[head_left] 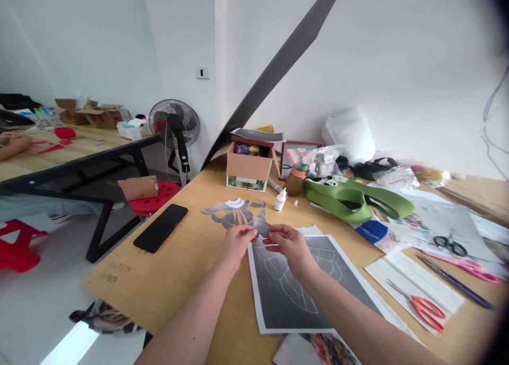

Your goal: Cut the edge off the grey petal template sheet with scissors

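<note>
Between both hands, just above the table, is a small grey paper cutout (261,225). My left hand (240,240) pinches its left side, and my right hand (287,243) grips its right edge between thumb and fingers. Beyond them, several other grey cut paper pieces (237,212) lie grouped on the wood. Under my right forearm rests a dark printed sheet (282,296) with pale curved lines and a white border; part of it is covered by the arm. A small white dropper bottle (280,200) stands behind the hands, its cap (295,202) apart from it.
A black phone (161,228) lies at left. Red-handled scissors (421,304), a purple craft knife (457,283) and a green bag (358,198) are at right. Behind stand a cardboard box (247,169) and a jar (297,179). A person's hand (16,142) shows at another table.
</note>
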Action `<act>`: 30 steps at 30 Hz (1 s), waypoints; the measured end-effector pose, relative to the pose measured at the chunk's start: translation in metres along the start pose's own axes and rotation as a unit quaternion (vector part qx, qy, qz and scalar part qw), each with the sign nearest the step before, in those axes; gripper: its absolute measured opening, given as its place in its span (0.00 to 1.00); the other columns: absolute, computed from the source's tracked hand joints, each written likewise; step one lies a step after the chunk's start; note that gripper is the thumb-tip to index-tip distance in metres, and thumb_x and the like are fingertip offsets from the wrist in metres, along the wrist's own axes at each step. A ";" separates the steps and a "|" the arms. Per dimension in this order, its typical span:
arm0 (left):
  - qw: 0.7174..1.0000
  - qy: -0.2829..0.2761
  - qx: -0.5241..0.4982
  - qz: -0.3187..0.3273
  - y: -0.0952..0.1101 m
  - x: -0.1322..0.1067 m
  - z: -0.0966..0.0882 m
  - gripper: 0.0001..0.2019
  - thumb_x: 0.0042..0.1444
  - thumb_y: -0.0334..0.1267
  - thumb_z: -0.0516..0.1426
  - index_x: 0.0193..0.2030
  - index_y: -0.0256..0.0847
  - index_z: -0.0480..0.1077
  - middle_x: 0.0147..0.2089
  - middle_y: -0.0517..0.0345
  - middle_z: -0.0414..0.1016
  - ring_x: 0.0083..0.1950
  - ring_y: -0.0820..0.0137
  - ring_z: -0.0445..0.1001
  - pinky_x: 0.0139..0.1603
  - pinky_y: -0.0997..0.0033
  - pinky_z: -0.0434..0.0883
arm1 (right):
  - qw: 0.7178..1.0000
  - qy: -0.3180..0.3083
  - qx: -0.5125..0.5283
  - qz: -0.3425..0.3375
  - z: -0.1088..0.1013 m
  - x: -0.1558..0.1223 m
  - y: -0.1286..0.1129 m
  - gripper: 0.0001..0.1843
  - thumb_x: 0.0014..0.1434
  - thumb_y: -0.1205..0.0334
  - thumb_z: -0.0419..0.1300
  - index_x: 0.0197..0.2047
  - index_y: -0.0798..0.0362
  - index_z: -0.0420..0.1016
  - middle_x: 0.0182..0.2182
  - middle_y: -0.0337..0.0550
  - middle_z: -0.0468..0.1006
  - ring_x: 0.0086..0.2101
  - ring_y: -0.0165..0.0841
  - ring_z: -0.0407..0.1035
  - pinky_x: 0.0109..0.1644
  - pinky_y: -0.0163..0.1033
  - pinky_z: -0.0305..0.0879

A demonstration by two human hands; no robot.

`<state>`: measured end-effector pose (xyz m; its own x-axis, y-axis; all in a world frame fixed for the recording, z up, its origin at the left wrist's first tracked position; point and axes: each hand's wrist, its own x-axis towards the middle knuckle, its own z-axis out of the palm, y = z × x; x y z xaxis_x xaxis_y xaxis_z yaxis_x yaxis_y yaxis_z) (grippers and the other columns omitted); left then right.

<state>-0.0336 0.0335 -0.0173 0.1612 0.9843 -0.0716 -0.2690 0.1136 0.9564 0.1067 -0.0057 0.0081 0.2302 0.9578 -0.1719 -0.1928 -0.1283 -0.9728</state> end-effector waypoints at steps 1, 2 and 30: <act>1.000 0.000 0.008 0.002 0.000 0.000 0.000 0.05 0.42 0.37 0.64 0.26 0.37 0.77 0.25 0.57 0.77 0.29 0.69 0.73 0.38 0.68 0.70 | 1.000 -0.004 -0.002 0.003 -0.002 0.000 0.000 0.17 0.38 0.60 0.70 0.31 0.56 0.73 0.24 0.41 0.79 0.28 0.36 0.76 0.32 0.42 0.73; 1.000 -0.001 0.016 0.004 0.000 0.000 0.000 0.05 0.42 0.36 0.64 0.26 0.37 0.77 0.24 0.57 0.76 0.28 0.69 0.73 0.38 0.68 0.70 | 1.000 -0.007 -0.006 0.004 -0.004 0.001 -0.002 0.17 0.38 0.58 0.71 0.32 0.56 0.73 0.24 0.41 0.79 0.28 0.36 0.75 0.33 0.42 0.73; 0.901 0.034 0.188 0.389 0.006 -0.031 0.016 0.06 0.55 0.28 0.54 0.31 0.39 0.72 0.35 0.51 0.75 0.36 0.67 0.71 0.38 0.67 0.69 | 0.958 -0.112 -0.264 0.032 0.048 0.094 -0.016 0.07 0.45 0.67 0.65 0.21 0.54 0.70 0.15 0.35 0.68 0.17 0.25 0.61 0.20 0.31 0.59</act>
<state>-0.0252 0.0014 -0.0052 0.0008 0.7543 0.6565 0.0666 -0.6551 0.7526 0.0857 0.0984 0.0146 0.0123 0.9672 -0.2536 0.3223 -0.2439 -0.9147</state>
